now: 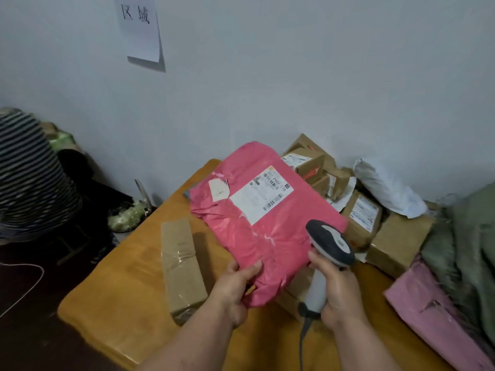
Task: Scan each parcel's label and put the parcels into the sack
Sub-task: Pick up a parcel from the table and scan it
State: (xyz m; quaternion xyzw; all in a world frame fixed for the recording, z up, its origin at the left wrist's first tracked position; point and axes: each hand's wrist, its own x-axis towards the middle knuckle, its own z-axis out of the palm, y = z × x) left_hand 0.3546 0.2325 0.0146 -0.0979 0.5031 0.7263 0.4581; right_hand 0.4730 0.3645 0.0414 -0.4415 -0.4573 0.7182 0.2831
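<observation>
1. Left hand [235, 283] is gripping the near-left corner of a pink mailer bag [267, 223], thumb on top & fingers curled under; bag is being held tilted up above the wooden table [120, 303], its white label [261, 195] facing the camera w/ barcodes showing; a smaller tag is sitting on the bag just left of the label.
2. Right hand [338, 287] is wrapping round the pale handle of a barcode scanner [328, 243]; its dark head is sitting over the bag's near-right edge, pointing toward the label; a cord is hanging from the handle base.
3. A long taped cardboard box [182, 266] is lying flat on the table, just left of the bag & apart from it.
4. Behind & right of the bag, several brown labelled boxes [364, 218] are piling against the wall; a white poly parcel [385, 186] is resting on top of them.
5. At the far right, green woven sack [460, 236] material is bunching up; a paler pink bag [434, 311] is lying against it; can't tell if it's inside.
6. At the left edge, a person in a striped top [29, 178] is showing partly; a paper sign [140, 28] is hanging on the wall.
</observation>
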